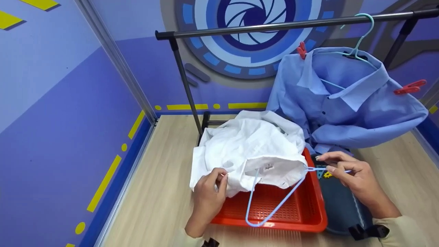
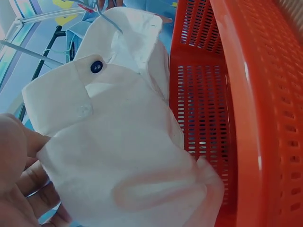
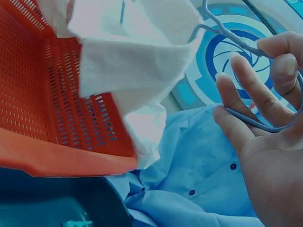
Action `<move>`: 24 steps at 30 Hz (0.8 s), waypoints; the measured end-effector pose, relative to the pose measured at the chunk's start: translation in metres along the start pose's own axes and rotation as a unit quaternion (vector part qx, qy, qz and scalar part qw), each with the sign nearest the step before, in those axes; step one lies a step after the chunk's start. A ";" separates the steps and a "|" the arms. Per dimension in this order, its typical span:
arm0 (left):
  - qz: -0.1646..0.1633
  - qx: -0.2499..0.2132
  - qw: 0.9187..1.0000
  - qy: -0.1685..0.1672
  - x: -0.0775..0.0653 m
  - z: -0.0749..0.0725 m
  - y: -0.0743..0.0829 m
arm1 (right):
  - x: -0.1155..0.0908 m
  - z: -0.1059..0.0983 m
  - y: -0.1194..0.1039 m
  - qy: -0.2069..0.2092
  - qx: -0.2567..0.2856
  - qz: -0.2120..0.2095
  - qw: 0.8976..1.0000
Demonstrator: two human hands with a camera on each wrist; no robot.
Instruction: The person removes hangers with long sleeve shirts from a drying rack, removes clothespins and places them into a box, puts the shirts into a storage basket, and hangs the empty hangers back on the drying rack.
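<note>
A white shirt (image 1: pixel 253 137) lies bunched over the red basket, its neck opening facing me. My left hand (image 1: pixel 209 192) pinches the shirt's edge at the left of that opening; the left wrist view shows thumb and fingers at the cloth near a dark button (image 2: pixel 96 66). A light blue hanger (image 1: pixel 256 225) sits partly inside the neck, one end sticking out over the basket, the other parts hidden by cloth. To the right, my right hand (image 1: pixel 356 178) holds the hanger's hook (image 3: pixel 255 124) between thumb and index finger, the other fingers more extended.
The red basket (image 1: pixel 319 206) stands beside a dark basin (image 1: pixel 337 202) holding several clothespins. Behind, a blue shirt (image 1: pixel 374 118) hangs from a mint hanger (image 1: pixel 368 29) on a metal rack (image 1: pixel 240 30), with red clothespins (image 1: pixel 410 87) at its shoulders. A wall (image 1: pixel 61 144) rises at left.
</note>
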State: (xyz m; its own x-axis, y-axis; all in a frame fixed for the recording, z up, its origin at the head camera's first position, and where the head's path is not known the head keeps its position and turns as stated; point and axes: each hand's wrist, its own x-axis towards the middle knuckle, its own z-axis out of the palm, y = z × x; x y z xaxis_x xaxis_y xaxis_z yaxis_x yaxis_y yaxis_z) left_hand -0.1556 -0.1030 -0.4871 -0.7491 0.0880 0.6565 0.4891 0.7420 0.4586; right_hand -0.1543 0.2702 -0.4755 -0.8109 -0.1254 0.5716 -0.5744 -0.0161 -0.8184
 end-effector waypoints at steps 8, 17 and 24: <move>-0.035 0.019 0.999 -0.032 -0.002 0.002 0.000 | -0.003 -0.002 -0.012 -0.011 0.011 -0.012 1.000; -0.049 0.062 0.995 -0.062 -0.005 0.003 -0.002 | -0.007 -0.005 -0.028 -0.038 0.034 -0.037 0.998; -0.042 0.113 0.989 -0.086 -0.008 0.007 -0.006 | -0.005 -0.003 -0.041 -0.056 0.046 -0.060 0.996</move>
State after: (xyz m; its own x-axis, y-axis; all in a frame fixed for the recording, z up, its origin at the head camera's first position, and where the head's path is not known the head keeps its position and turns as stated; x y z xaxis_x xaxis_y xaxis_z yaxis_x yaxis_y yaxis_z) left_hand -0.1553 -0.1033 -0.4991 -0.8571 0.1168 0.5017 0.3239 0.8795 0.3486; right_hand -0.1272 0.2740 -0.4446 -0.7168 -0.2268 0.6593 -0.6495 -0.1268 -0.7497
